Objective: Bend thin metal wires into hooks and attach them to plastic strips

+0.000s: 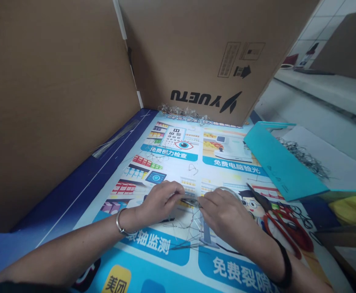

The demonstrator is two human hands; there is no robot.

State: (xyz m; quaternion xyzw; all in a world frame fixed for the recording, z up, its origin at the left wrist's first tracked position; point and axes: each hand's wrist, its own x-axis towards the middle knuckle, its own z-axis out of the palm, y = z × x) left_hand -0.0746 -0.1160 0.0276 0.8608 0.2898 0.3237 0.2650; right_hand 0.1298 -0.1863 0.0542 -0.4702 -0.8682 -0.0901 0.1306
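My left hand point(162, 200) and my right hand point(222, 209) meet low over the printed poster sheet point(193, 160), thumbs and fingers pinched. Between their fingertips stretches a small, thin, silvery-grey piece point(191, 201), gripped at both ends; its exact kind is too small to make out. Thin bent wires point(193, 226) show just below it, and I cannot tell whether they join it. A round, clear rim point(229, 191) is partly hidden behind my right hand. Dark-bladed scissors with red handles point(280, 226) lie beside my right forearm.
Tall cardboard panels point(178, 53) wall the left and back. Tangled wire bits point(181, 112) lie along the back panel's foot. Straight wires point(115, 138) rest at the left. To the right, an open turquoise box point(275, 162) bears a wire pile point(302, 156), near yellow material point(353, 209).
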